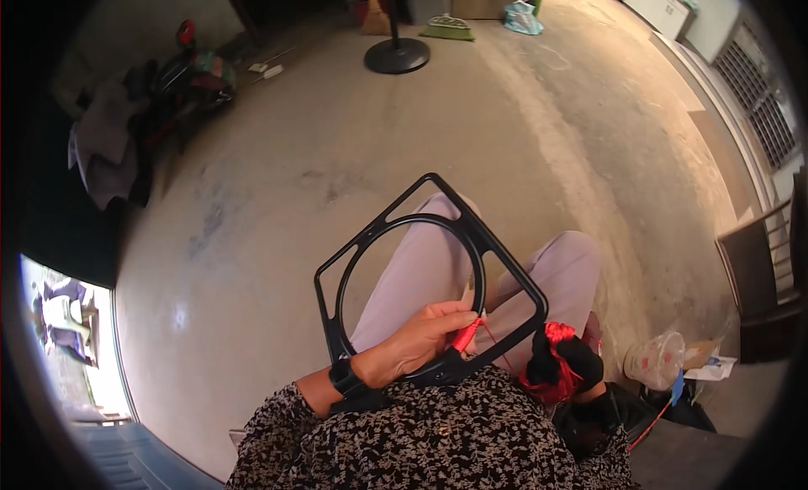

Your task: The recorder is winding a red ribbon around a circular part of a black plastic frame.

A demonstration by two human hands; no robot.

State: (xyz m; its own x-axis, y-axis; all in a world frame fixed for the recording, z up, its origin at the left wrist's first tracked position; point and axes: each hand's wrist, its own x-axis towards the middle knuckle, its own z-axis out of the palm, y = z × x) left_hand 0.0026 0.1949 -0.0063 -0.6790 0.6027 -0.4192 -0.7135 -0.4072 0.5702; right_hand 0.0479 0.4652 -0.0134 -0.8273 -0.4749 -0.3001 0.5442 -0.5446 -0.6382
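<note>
A black frame (510, 263) with a round ring inside a square outline is tilted over my lap. My left hand (425, 334), bare and with a black band at the wrist, pinches the ring's near right side. Red cord is wound closely round the ring (465, 335) there, beside my thumb. From the winding a thin red strand runs right toward my right hand (579, 361), which seems to wear a black glove and is closed round a bunch of red cord (551, 387). Most of its fingers are hidden by the cord and the dark glove.
At my right are a clear plastic container (656, 360), a dark bag and some paper. A brown chair (762, 279) stands farther right. Ahead are a black round stand base (396, 56) and a green broom (448, 28). A motorbike (189, 77) is parked at the far left.
</note>
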